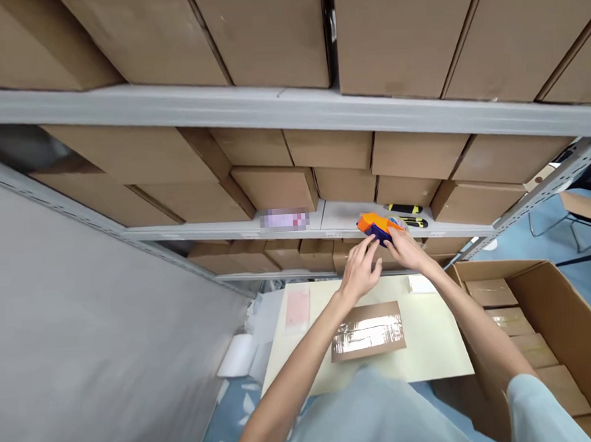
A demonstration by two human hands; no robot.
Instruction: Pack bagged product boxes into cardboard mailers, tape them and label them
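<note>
An orange and dark-blue tape dispenser (374, 224) is in my right hand (403, 248), whose fingers are wrapped round its near end at the edge of the middle shelf. My left hand (362, 269) is just left of it, fingers partly spread, with the fingertips close to the dispenser's underside; whether they touch it I cannot tell. Below my hands, a cardboard box (367, 331) with shiny clear tape across its top lies on the pale yellow table (433, 339). Behind the dispenser, two black and yellow utility knives (405, 209) lie on the shelf.
Grey metal shelving (268, 106) packed with cardboard boxes (409, 34) rises in front. On the right stands a large open carton (566, 311) holding several smaller boxes. A pink sheet (297, 307) and a white item (422, 284) lie on the table. A wall (82, 327) borders the left.
</note>
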